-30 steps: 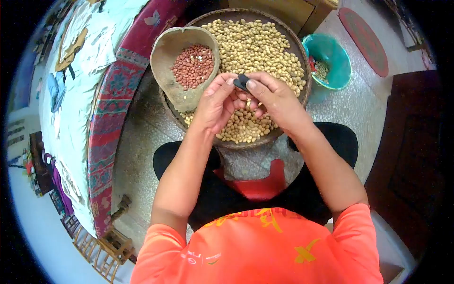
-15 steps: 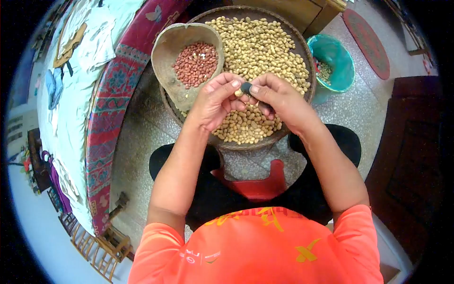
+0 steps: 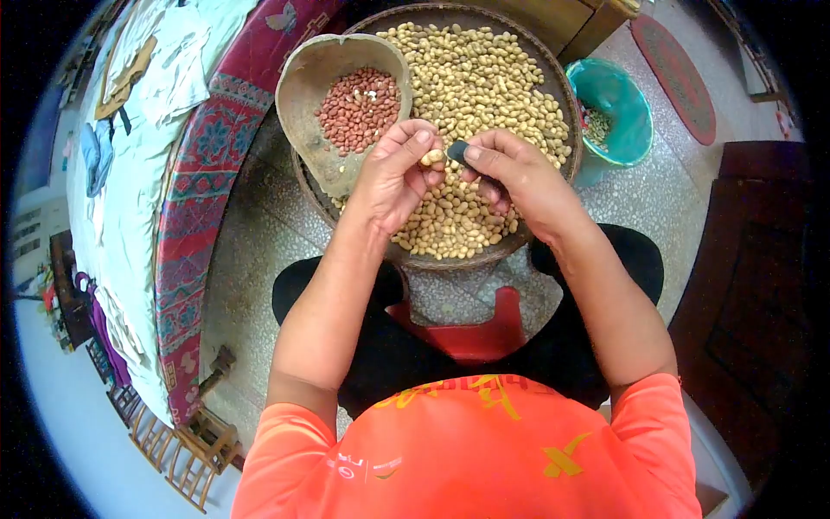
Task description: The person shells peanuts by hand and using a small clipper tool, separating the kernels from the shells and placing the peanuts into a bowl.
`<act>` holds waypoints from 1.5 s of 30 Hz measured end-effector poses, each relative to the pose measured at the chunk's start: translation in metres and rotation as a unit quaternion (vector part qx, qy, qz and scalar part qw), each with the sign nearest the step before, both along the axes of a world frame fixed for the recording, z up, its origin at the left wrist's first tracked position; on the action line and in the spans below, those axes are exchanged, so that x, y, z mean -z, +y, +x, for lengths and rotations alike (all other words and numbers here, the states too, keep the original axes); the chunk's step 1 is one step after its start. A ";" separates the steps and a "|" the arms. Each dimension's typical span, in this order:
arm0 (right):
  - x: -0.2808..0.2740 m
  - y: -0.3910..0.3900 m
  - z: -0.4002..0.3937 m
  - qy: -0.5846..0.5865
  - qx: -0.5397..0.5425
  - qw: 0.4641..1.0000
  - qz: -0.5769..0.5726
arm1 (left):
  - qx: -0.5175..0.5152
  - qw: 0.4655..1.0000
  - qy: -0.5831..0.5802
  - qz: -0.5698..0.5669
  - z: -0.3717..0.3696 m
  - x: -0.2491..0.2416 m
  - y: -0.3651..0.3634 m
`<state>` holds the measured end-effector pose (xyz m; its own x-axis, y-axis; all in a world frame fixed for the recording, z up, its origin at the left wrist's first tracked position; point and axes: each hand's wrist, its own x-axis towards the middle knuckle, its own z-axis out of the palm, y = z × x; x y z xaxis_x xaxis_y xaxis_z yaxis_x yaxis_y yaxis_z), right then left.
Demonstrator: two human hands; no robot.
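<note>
Between the fingertips of my left hand [image 3: 391, 182] is a pale peanut in its shell [image 3: 431, 157], its side facing the other hand. My right hand [image 3: 516, 176] is pinched, thumb against fingers, with a small dark flat piece [image 3: 456, 151] sticking out at the tips, close to the peanut. Both hands are over a round woven tray [image 3: 574, 130] heaped with unshelled peanuts [image 3: 484, 82]. On the tray's left side sits a tan scoop-shaped container [image 3: 298, 95] holding red shelled kernels [image 3: 354, 108].
A teal bucket [image 3: 635, 130] with shell bits inside stands right of the tray. Wooden furniture [image 3: 596, 30] is behind it. To the left is a bed with a patterned red-blue edge [image 3: 194, 199]. A red stool [image 3: 471, 337] shows between my knees; an oval mat [image 3: 670, 73] lies at upper right.
My hands have drawn slightly apart, so the peanut in my left fingers and the dark piece in my right show separately. The view has shifted a little.
</note>
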<state>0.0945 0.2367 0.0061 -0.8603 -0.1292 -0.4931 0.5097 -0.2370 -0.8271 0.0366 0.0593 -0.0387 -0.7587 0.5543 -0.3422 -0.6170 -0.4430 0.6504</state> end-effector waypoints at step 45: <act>0.004 -0.017 0.007 0.316 -0.108 0.792 0.512 | 0.034 0.965 0.108 -0.235 0.017 -0.017 0.013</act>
<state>0.1013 0.2197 0.0018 -0.9894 -0.1170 0.0855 -0.1446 0.7586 -0.6353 0.0538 0.0719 -0.0212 -0.8074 0.4279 -0.4061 -0.4621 -0.0308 0.8863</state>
